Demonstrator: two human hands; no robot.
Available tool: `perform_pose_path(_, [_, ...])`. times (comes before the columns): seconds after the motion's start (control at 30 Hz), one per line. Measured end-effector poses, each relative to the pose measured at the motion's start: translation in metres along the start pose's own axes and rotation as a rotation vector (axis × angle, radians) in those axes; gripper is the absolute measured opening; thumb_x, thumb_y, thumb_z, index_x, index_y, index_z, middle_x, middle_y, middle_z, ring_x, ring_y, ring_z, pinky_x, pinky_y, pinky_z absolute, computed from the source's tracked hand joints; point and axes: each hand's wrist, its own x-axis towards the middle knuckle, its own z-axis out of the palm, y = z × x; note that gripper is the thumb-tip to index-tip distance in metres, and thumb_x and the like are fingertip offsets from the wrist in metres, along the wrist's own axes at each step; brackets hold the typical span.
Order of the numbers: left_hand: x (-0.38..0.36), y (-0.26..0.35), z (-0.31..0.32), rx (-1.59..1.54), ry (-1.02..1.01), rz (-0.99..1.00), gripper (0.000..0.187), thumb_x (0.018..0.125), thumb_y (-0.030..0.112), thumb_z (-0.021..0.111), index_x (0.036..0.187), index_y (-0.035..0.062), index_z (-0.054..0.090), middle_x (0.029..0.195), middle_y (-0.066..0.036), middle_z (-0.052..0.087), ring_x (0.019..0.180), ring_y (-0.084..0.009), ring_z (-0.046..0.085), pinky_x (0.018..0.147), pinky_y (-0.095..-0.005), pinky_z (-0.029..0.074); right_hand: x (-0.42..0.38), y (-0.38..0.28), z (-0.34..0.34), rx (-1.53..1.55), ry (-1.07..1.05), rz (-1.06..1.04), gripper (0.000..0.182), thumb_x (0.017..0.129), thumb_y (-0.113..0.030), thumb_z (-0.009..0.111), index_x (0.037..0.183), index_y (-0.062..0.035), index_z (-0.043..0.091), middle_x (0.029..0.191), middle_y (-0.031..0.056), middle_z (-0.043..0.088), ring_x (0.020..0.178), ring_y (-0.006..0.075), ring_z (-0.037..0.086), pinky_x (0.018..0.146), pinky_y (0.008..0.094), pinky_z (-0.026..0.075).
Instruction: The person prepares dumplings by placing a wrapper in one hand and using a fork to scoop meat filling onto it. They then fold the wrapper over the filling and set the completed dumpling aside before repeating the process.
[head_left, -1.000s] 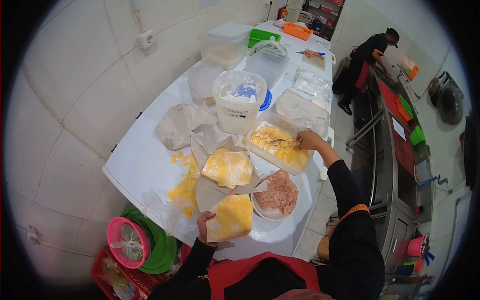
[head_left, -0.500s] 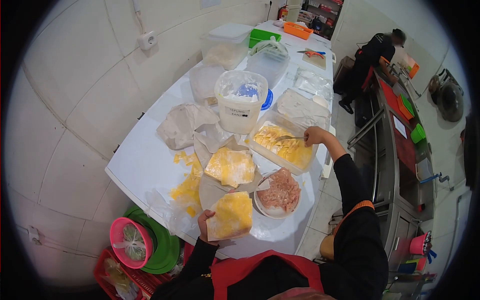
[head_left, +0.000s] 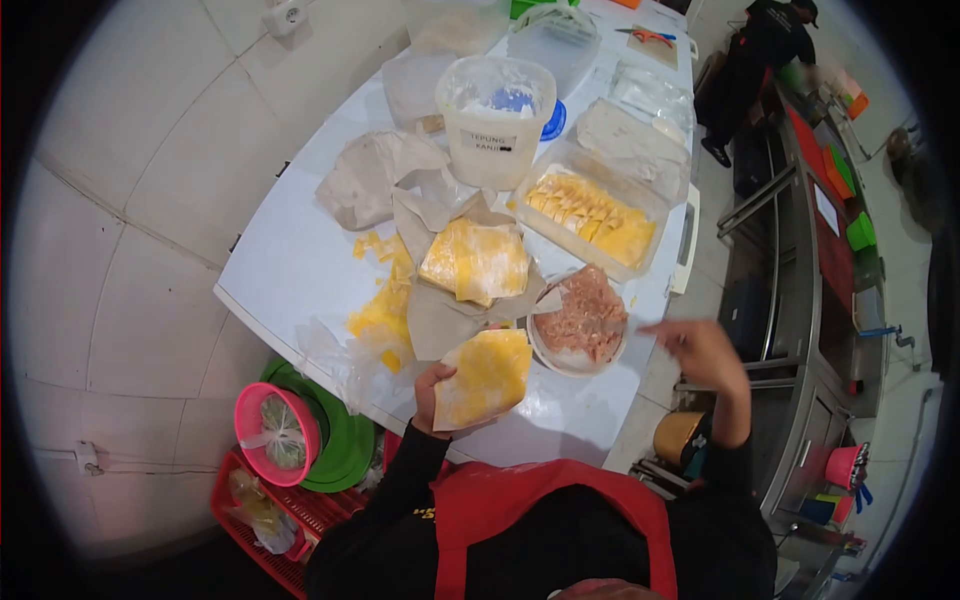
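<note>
My left hand [head_left: 428, 396] holds a stack of floured yellow sheets [head_left: 486, 378] by its left edge, near the table's front edge. My right hand [head_left: 700, 352] is closed on the handle of a spoon, which is blurred; its tip reaches the pink minced meat [head_left: 585, 315] in a round white bowl [head_left: 572, 370]. Behind the held sheets, another pile of yellow sheets [head_left: 475, 258] lies on brown paper. A clear rectangular container [head_left: 640, 268] with folded yellow pieces [head_left: 590, 215] stands behind the meat bowl.
A tub of white powder [head_left: 495, 150] stands behind the sheets. Yellow scraps [head_left: 382, 315] lie at the left, beside clear plastic. A pink basin [head_left: 277, 433] and a red crate [head_left: 240, 500] are below the table's left side. Another person [head_left: 760, 65] stands at the counter at the back right.
My right hand has moved from the container of folded pieces toward me, with the spoon now at the meat bowl. The view has tilted down. My left hand still holds the sheets.
</note>
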Motion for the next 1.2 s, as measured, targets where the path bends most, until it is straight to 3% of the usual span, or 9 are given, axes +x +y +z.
perform_pose_path(0.03, [0.002, -0.003, -0.002, 0.005, 0.011, -0.018, 0.077, 0.074, 0.025, 0.044, 0.144, 0.0038, 0.020, 0.140, -0.018, 0.036, 0.124, -0.0325, 0.042, 0.102, -0.0450, 0.035, -0.017, -0.007, 0.017, -0.001, -0.010, 0.035, 0.026, 0.079, -0.009, 0.060, 0.102, -0.0195, 0.068, 0.077, 0.0156, 0.063, 0.070, 0.0316, 0.061, 0.063, 0.0384, 0.047])
perform_pose_path(0.07, [0.003, -0.006, -0.005, 0.010, 0.023, -0.039, 0.077, 0.074, 0.025, 0.045, 0.144, 0.0043, 0.020, 0.140, -0.018, 0.036, 0.125, -0.0325, 0.041, 0.102, -0.0453, 0.035, -0.030, -0.015, 0.031, -0.052, -0.003, 0.052, 0.027, 0.080, -0.002, 0.058, 0.103, -0.0122, 0.067, 0.085, 0.0136, 0.066, 0.071, 0.0297, 0.062, 0.065, 0.0332, 0.048])
perform_pose_path(0.17, [0.009, -0.011, -0.009, 0.032, 0.065, -0.073, 0.076, 0.074, 0.025, 0.044, 0.143, 0.0047, 0.021, 0.142, -0.017, 0.033, 0.126, -0.0323, 0.039, 0.103, -0.0452, 0.035, -0.049, -0.016, 0.073, -0.065, 0.237, 0.092, 0.026, 0.080, -0.008, 0.059, 0.101, -0.0186, 0.068, 0.076, 0.0154, 0.063, 0.071, 0.0339, 0.060, 0.064, 0.0422, 0.047])
perform_pose_path(0.4, [0.019, -0.015, 0.003, 0.046, 0.004, -0.077, 0.072, 0.076, 0.023, 0.039, 0.143, 0.0016, 0.021, 0.144, -0.017, 0.030, 0.128, -0.0320, 0.038, 0.106, -0.0443, 0.030, -0.041, -0.030, 0.105, -0.211, 0.322, 0.161, 0.034, 0.073, -0.002, 0.056, 0.103, -0.0155, 0.067, 0.070, 0.0121, 0.059, 0.064, 0.0290, 0.062, 0.055, 0.0393, 0.049])
perform_pose_path(0.73, [0.022, -0.017, -0.007, -0.082, 0.001, -0.103, 0.069, 0.078, 0.024, 0.039, 0.141, 0.0001, 0.023, 0.141, -0.017, 0.034, 0.125, -0.0339, 0.041, 0.104, -0.0470, 0.032, -0.047, -0.027, 0.073, -0.185, 0.154, 0.071, 0.031, 0.077, -0.003, 0.055, 0.103, -0.0154, 0.067, 0.072, 0.0141, 0.062, 0.065, 0.0330, 0.061, 0.060, 0.0420, 0.048])
perform_pose_path(0.83, [0.023, -0.018, -0.006, -0.103, -0.019, -0.099, 0.068, 0.079, 0.025, 0.039, 0.141, 0.0007, 0.024, 0.141, -0.017, 0.035, 0.124, -0.0341, 0.042, 0.103, -0.0478, 0.033, -0.042, -0.031, 0.080, -0.100, 0.240, 0.134, 0.029, 0.078, -0.003, 0.055, 0.102, -0.0144, 0.067, 0.072, 0.0156, 0.063, 0.069, 0.0342, 0.061, 0.062, 0.0422, 0.048])
perform_pose_path(0.93, [0.021, -0.019, -0.010, -0.103, 0.033, -0.106, 0.069, 0.079, 0.025, 0.039, 0.141, 0.0014, 0.023, 0.141, -0.017, 0.035, 0.124, -0.0341, 0.042, 0.103, -0.0482, 0.033, -0.031, -0.040, 0.096, -0.098, 0.157, 0.187, 0.028, 0.079, -0.002, 0.054, 0.101, -0.0140, 0.068, 0.074, 0.0166, 0.063, 0.071, 0.0347, 0.061, 0.064, 0.0426, 0.048])
perform_pose_path(1.2, [0.023, -0.019, -0.015, -0.144, 0.030, -0.067, 0.070, 0.078, 0.025, 0.040, 0.142, 0.0010, 0.022, 0.141, -0.019, 0.034, 0.125, -0.0342, 0.041, 0.105, -0.0474, 0.031, -0.037, -0.014, 0.082, 0.001, 0.188, 0.042, 0.029, 0.077, -0.005, 0.055, 0.102, -0.0157, 0.067, 0.074, 0.0147, 0.064, 0.067, 0.0329, 0.062, 0.061, 0.0422, 0.049])
